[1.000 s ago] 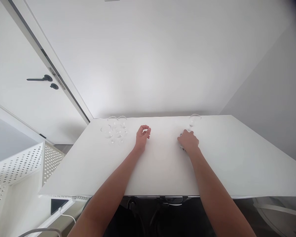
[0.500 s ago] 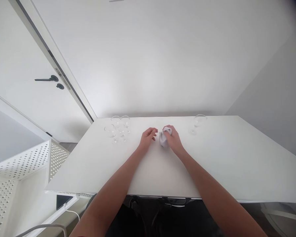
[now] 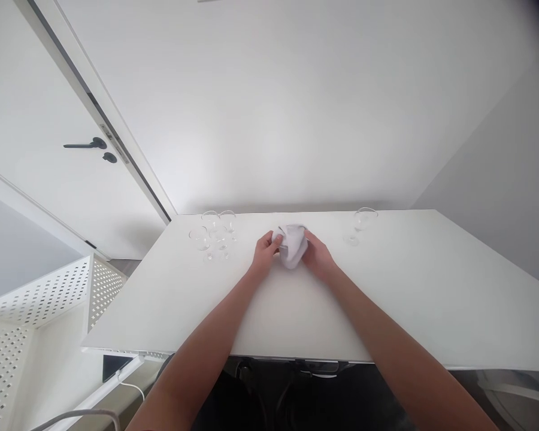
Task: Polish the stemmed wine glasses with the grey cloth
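Note:
A pale grey-white cloth (image 3: 293, 248) is held up between both hands over the middle of the white table (image 3: 291, 311). My left hand (image 3: 266, 250) pinches its left edge, thumb on top. My right hand (image 3: 318, 254) grips the right side, its fingers partly behind the folds. Whether anything is inside the cloth cannot be seen. Left of my hands stand several clear stemmed glasses (image 3: 199, 238) in a close group. A single clear stemmed glass (image 3: 363, 221) stands to the right, near the table's back edge.
A pale wall (image 3: 273, 120) rises right behind the table. To the left are a white door with a dark handle (image 3: 85, 144) and a white perforated panel (image 3: 49, 287). A white cable (image 3: 132, 385) hangs below the table's left front corner.
The cloth was bunched in my right hand alone, with my left hand apart. Now it is spread wider, and my left hand has taken hold of its left edge.

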A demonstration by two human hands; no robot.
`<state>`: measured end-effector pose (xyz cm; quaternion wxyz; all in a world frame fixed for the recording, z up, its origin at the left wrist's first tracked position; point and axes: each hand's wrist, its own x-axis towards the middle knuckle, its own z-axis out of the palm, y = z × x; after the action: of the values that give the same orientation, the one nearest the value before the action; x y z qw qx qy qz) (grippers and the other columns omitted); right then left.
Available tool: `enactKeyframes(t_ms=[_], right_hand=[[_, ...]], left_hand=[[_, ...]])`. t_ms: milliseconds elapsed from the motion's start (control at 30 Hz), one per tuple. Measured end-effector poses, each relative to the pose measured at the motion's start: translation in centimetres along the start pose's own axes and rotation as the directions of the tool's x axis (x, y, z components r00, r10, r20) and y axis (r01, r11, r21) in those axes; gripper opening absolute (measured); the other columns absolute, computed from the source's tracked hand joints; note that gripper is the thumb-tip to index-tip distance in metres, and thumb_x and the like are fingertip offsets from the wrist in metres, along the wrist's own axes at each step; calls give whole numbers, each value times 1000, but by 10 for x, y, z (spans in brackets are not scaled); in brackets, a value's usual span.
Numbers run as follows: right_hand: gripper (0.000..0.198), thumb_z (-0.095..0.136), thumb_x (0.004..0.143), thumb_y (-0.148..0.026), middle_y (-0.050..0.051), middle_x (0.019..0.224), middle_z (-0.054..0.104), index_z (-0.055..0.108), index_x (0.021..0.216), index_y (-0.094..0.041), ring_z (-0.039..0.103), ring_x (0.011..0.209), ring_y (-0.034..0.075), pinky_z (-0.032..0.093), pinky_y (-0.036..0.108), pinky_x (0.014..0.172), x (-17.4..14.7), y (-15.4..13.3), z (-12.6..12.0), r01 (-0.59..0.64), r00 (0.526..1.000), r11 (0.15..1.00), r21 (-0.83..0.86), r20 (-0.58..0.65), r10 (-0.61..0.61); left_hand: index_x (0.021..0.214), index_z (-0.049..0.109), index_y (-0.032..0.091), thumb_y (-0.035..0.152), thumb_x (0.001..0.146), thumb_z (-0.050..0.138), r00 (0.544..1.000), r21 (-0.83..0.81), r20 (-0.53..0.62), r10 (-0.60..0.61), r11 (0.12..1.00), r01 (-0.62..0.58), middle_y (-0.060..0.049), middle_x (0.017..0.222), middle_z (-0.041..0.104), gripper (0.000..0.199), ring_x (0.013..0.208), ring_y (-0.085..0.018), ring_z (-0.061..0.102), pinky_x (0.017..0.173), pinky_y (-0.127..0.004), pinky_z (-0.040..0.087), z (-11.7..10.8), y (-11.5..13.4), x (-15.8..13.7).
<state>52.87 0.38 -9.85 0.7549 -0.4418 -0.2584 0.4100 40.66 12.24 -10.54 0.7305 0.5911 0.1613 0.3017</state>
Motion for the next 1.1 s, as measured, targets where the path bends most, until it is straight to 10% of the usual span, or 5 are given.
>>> enactKeyframes(t_ms=[300,567,1100], right_hand=[[23,76,71,-32,-1,80,59,58,82,-23,52,77,17,42,31,71,-2,-5,-2,56,998,986,-159,25,-53],[26,63,66,-24,-3,79,61,60,91,-25,51,71,16,37,26,62,2,-1,-7,-41,994,984,-174,-106,22],[11,64,73,-25,-2,79,59,61,83,-23,53,73,15,40,26,65,2,1,-11,-42,999,972,-229,-4,42]], left_hand=[[79,54,20,55,88,65,983,131,-174,56,991,-33,2,70,51,38,67,-12,49,62,-25,46,-8,-4,6],[130,35,25,38,94,56,793,59,-609,-14,996,64,-8,100,69,44,82,-19,69,58,-29,57,-14,-9,3],[160,9,28,27,90,60,720,-11,-693,-41,999,46,-11,122,67,87,73,-18,76,58,-30,61,-34,-3,11]])
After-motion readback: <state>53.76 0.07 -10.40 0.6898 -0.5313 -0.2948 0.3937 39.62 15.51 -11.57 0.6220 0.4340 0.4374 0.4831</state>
